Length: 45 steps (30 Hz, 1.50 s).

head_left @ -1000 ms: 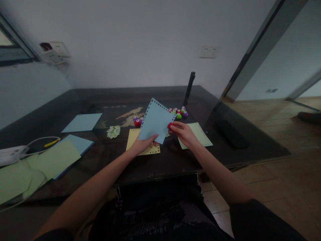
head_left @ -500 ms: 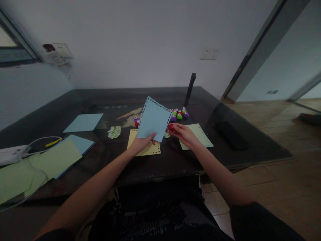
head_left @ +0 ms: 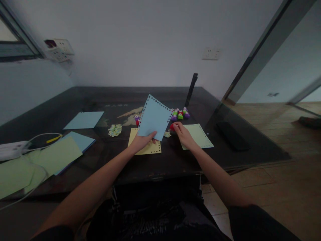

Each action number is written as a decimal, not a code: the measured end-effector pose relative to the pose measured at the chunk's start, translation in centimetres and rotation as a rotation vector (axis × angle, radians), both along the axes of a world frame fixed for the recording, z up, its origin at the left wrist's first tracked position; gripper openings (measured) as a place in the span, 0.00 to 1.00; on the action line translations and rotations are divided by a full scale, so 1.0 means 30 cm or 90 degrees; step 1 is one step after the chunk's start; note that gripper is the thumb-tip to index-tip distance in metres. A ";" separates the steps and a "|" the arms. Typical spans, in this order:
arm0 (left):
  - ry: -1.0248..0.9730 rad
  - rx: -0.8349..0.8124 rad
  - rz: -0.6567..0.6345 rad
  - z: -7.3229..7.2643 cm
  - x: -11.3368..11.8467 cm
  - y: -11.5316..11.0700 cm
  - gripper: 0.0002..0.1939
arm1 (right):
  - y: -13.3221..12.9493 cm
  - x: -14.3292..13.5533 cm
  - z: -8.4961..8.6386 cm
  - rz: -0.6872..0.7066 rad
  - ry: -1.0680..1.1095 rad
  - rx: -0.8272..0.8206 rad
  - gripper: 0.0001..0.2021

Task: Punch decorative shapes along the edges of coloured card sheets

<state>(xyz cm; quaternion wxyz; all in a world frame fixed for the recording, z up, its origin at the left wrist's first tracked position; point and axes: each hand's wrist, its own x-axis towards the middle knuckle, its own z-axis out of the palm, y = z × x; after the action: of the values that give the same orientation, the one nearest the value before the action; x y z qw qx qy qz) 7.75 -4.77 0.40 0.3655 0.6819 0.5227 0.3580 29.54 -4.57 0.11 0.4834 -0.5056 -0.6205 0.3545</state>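
My left hand [head_left: 145, 140] pinches the lower edge of a blue sheet of paper [head_left: 154, 118], tilted up above the table. Small punched holes run along two of its edges. In my right hand [head_left: 184, 134], just right of the sheet, is a small red craft punch [head_left: 172, 127], mostly hidden by the fingers. Under the left hand lies a yellow sheet [head_left: 147, 149] with holes along its edges. A pale green sheet [head_left: 198, 135], also punched, lies beneath and beside the right hand. Between the hands, a little heap of paper bits [head_left: 167, 134] shows.
Several colourful punches [head_left: 180, 114] stand behind my hands, others [head_left: 137, 119] behind the blue sheet. Left are a pile of paper bits [head_left: 115, 130], another blue sheet [head_left: 84, 119], stacked paper [head_left: 60, 154] and a white cable [head_left: 46, 172]. Right, a black flat object [head_left: 232, 135] lies on the table [head_left: 175, 164].
The right hand with the red punch has turned slightly and drawn a little away from the blue sheet's edge. The left hand holds the sheet almost unchanged.
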 end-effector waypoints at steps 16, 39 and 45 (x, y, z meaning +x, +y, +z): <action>0.003 -0.002 0.013 0.021 0.007 -0.009 0.15 | 0.009 0.014 -0.007 -0.008 -0.002 0.018 0.14; -0.034 0.005 -0.006 0.054 -0.021 0.047 0.13 | 0.187 0.323 0.070 -0.054 -0.039 -0.019 0.14; -0.020 0.019 0.002 0.062 -0.028 0.055 0.13 | 0.325 0.377 -0.011 -0.141 -0.441 0.033 0.09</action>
<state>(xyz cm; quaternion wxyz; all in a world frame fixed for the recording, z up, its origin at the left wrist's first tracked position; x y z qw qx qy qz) 6.91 -3.13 2.26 0.3627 0.6811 0.5123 0.3769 40.84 5.19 -0.21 0.2925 -0.6476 -0.6976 0.0919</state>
